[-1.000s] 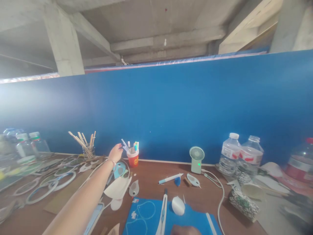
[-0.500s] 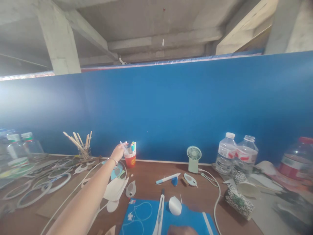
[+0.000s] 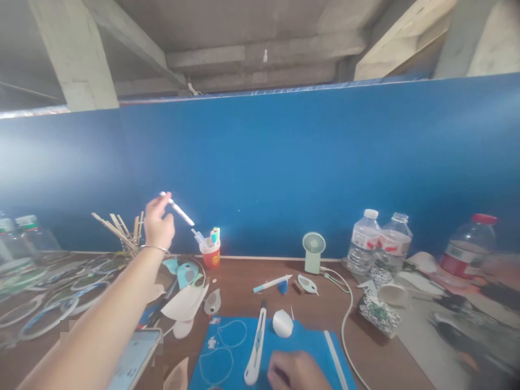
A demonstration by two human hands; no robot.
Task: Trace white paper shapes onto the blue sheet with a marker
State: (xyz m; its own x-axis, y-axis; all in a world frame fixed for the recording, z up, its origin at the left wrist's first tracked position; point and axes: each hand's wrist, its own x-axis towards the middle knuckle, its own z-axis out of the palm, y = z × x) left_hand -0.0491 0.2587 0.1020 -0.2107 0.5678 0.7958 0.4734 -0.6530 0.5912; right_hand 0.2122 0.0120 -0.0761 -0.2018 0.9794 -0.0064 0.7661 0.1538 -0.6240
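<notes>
My left hand point(image 3: 160, 223) is raised in front of the blue partition, its fingers closed on one end of a white pen point(image 3: 181, 212). The pen slants down toward the red paper cup point(image 3: 210, 257), which holds several markers; its tip is clear of the cup's rim. Low in the view, my right hand point(image 3: 296, 371) rests curled on a blue sheet point(image 3: 219, 346); whatever its fingers hold, if anything, is hidden. Beside that hand on the sheet lie a white utility knife point(image 3: 255, 346) and a white rounded piece point(image 3: 283, 323). Looped outlines are drawn on the sheet's left part.
A blue-and-white marker point(image 3: 271, 284) lies behind the sheet, near a small green fan point(image 3: 313, 252) with a white cable. Plastic bottles point(image 3: 363, 241) and a patterned cup point(image 3: 378, 314) stand or lie at right. Left are rings point(image 3: 51, 319), a jar of sticks point(image 3: 132, 241) and a phone point(image 3: 140, 352).
My left hand has lifted up and left from the red cup, drawing out the white pen. My right hand shows more fully on the sheet. The view has shifted slightly.
</notes>
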